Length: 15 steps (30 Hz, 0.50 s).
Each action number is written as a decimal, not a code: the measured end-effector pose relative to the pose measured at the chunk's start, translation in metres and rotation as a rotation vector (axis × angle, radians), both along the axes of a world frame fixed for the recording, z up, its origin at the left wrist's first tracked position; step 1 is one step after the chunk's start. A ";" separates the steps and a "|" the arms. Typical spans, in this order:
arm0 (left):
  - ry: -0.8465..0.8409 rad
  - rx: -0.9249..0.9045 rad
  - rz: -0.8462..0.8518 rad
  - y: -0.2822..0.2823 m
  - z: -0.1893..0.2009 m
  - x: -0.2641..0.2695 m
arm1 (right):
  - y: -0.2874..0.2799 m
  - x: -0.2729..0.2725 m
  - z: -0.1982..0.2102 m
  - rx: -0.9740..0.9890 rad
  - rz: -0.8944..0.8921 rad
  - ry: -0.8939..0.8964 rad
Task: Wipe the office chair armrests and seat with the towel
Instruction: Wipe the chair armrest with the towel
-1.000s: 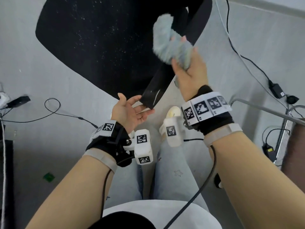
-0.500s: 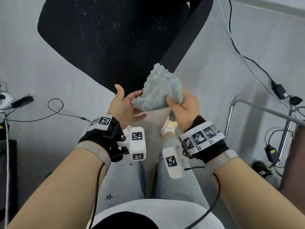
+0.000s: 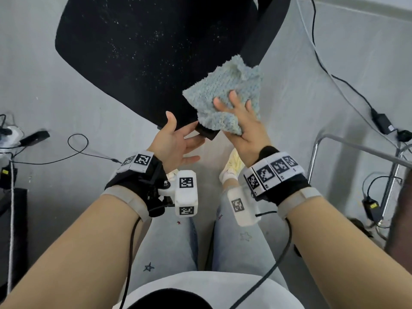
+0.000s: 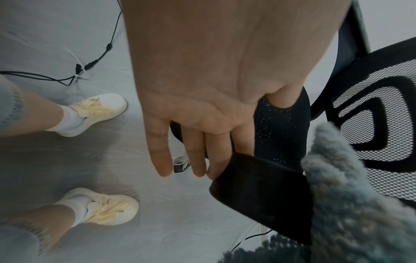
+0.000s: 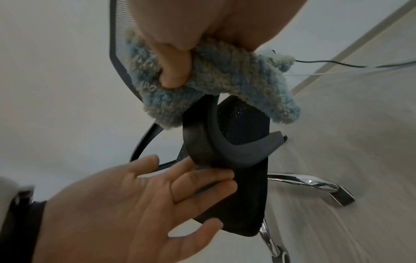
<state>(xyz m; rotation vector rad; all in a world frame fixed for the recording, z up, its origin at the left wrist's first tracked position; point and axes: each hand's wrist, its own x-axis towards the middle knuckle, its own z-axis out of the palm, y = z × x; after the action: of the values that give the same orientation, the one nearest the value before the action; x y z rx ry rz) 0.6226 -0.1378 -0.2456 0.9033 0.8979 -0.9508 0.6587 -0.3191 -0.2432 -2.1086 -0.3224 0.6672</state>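
Note:
The black office chair seat (image 3: 145, 52) fills the upper head view, speckled with pale dust. Its right armrest (image 3: 256, 45) runs from the top right down toward me. A fluffy light-blue towel (image 3: 223, 92) lies draped over the armrest's near part. My right hand (image 3: 236, 117) holds it there, fingers spread on top. In the right wrist view the thumb (image 5: 173, 71) digs into the towel (image 5: 225, 78) from below. My left hand (image 3: 185, 134) is open, its straight fingers (image 5: 202, 176) touching the near end of the armrest (image 5: 243, 195).
Black cables and a power adapter (image 3: 383, 123) lie on the grey floor to the right. A metal tube frame (image 3: 356, 148) stands at right. The chair's chrome base (image 5: 315, 183) and mesh backrest (image 4: 378, 124) show. My shoes (image 4: 99, 108) stand just before the chair.
My right hand brought the towel down from high on the armrest, past my left hand, and now presses it on the armrest's near part. My left hand stayed by the armrest's end.

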 end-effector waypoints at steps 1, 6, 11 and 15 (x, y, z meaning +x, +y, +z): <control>0.001 -0.012 -0.004 0.001 0.000 -0.001 | -0.001 -0.003 0.000 0.020 0.006 -0.016; 0.010 -0.097 0.033 -0.005 0.000 -0.003 | -0.002 -0.018 -0.015 0.034 0.129 -0.120; 0.019 -0.062 0.070 -0.020 0.001 0.009 | -0.015 -0.037 -0.026 0.013 0.151 -0.070; 0.065 -0.105 0.093 -0.027 0.003 0.027 | -0.024 -0.025 -0.024 0.003 0.061 -0.095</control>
<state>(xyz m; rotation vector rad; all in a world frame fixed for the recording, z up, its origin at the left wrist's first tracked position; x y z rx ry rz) 0.6500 -0.1649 -0.2426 0.7388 0.9286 -0.9425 0.6339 -0.3430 -0.2668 -2.1391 -0.4417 0.6019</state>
